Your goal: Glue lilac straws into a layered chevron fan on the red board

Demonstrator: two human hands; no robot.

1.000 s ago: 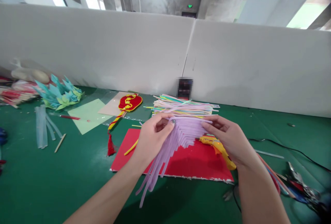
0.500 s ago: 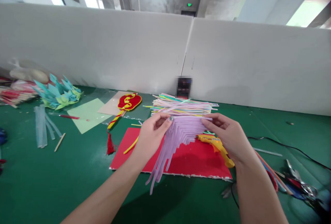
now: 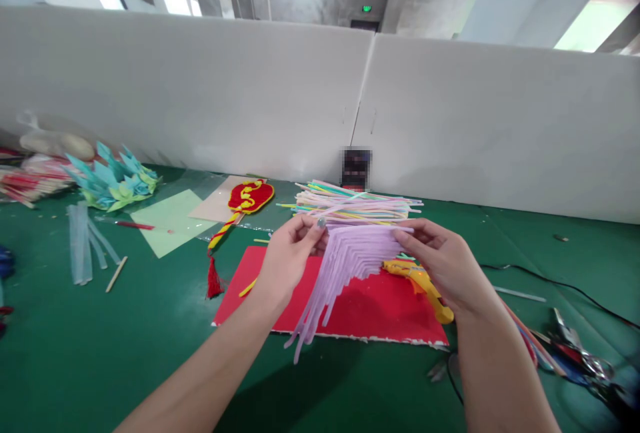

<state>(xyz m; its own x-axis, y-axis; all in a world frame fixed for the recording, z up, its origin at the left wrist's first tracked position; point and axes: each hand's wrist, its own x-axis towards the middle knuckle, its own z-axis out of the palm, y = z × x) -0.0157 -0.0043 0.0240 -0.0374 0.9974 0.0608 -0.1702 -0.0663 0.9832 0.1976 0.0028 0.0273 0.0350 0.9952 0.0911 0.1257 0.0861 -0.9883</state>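
Between my hands, above a red board (image 3: 370,319), is a piece made of lilac pipe cleaners (image 3: 357,249), bent at an angle and nested side by side. Its loose ends hang down toward the lower left. My left hand (image 3: 295,249) pinches the piece near its upper left corner, with thumb and index finger closed. At the upper right end, my right hand (image 3: 433,249) grips the tips between thumb and fingers. A yellow hot glue gun (image 3: 425,286) lies on the board, close to my right hand. Behind the piece is a pile of pastel pipe cleaners (image 3: 360,205).
A red and yellow pipe-cleaner fan (image 3: 250,198) with a red tassel (image 3: 213,279) lies left of centre. Further left are green paper (image 3: 173,223), clear glue sticks (image 3: 80,246) and a turquoise folded-paper piece (image 3: 113,179). Scissors (image 3: 583,356) and a black cable (image 3: 560,285) are at right.
My left hand has shifted slightly left, uncovering the bent corner of the lilac piece. The hanging ends have risen a little, and my right hand has barely moved.
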